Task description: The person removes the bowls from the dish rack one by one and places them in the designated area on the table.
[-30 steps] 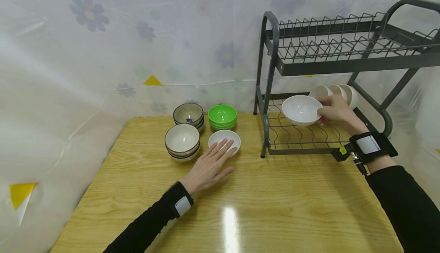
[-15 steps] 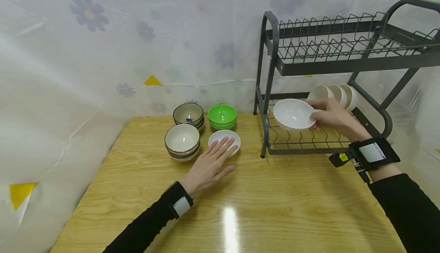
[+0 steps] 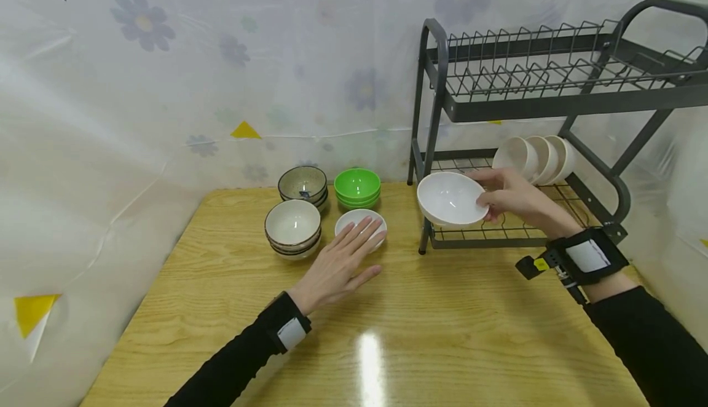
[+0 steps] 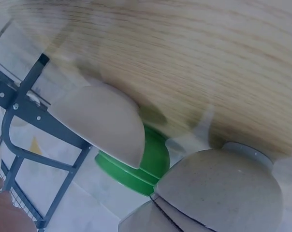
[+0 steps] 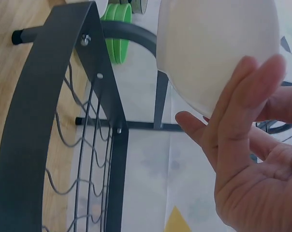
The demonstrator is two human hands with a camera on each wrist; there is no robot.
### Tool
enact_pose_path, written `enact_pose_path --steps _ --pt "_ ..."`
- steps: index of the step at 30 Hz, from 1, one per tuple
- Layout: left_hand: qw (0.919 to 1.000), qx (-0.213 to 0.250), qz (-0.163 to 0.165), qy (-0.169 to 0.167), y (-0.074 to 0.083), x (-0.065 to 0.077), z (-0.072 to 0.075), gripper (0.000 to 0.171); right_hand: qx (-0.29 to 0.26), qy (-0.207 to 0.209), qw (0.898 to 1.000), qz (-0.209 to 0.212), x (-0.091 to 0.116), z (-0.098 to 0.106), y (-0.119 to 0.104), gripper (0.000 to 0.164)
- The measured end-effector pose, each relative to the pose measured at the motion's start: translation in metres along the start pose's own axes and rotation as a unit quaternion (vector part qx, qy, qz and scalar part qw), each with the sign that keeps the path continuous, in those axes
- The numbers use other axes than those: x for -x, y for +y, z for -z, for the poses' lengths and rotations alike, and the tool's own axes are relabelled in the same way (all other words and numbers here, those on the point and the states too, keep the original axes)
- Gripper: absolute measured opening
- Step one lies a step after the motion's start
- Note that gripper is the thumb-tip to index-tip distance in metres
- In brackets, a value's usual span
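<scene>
In the head view my right hand [image 3: 511, 198] pinches the right rim of a white bowl [image 3: 450, 199], thumb inside and fingers below. The bowl is held up at the front left of the dish rack's lower shelf. From beneath, the right wrist view shows the white bowl [image 5: 218, 48] with my fingers [image 5: 235, 125] against its underside. Over the front of a small white bowl [image 3: 354, 217] on the table, my left hand [image 3: 340, 268] is spread with straight fingers. Its fingertips overlap that bowl in the head view.
The two-tier dark metal rack [image 3: 553, 109] stands at the right, with 3 white bowls [image 3: 544, 158] leaning on its lower shelf. Stacked green bowls [image 3: 357, 187], grey-brown bowls [image 3: 303, 184] and dark-rimmed cream bowls [image 3: 293, 225] stand on the wooden table [image 3: 221, 308].
My right hand has carried the white bowl left and toward the front, away from the leaning bowls. The left hand has hardly moved.
</scene>
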State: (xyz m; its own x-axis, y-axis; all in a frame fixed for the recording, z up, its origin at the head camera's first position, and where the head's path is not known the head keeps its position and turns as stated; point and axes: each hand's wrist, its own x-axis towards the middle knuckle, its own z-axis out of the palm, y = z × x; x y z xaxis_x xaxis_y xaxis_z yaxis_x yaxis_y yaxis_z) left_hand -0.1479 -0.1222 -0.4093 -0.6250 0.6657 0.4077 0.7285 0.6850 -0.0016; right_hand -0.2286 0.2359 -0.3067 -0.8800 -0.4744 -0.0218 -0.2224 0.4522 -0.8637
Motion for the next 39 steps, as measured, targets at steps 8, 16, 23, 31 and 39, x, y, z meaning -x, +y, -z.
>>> enact_pose_path --steps 8,16,23,31,39 --pt "0.9988 0.011 -0.023 0.041 0.003 -0.005 0.008 0.062 -0.017 -0.044 0.999 0.016 -0.003 -0.019 -0.007 0.061" --pt "0.9945 0.008 -0.062 0.084 0.010 -0.010 0.015 0.062 -0.023 -0.071 0.997 0.026 -0.003 -0.037 -0.017 0.061" --pt "0.9908 0.007 -0.090 0.101 0.015 -0.014 0.020 0.059 -0.023 -0.099 0.995 0.020 -0.005 -0.051 -0.021 0.063" --pt "0.9865 0.002 -0.121 0.111 0.016 -0.013 0.023 0.058 -0.018 -0.124 0.992 0.031 -0.011 -0.065 -0.022 0.060" --pt "0.9745 0.015 -0.167 0.149 0.015 -0.013 0.025 0.038 -0.030 -0.139 0.990 0.017 -0.011 -0.077 -0.020 0.060"
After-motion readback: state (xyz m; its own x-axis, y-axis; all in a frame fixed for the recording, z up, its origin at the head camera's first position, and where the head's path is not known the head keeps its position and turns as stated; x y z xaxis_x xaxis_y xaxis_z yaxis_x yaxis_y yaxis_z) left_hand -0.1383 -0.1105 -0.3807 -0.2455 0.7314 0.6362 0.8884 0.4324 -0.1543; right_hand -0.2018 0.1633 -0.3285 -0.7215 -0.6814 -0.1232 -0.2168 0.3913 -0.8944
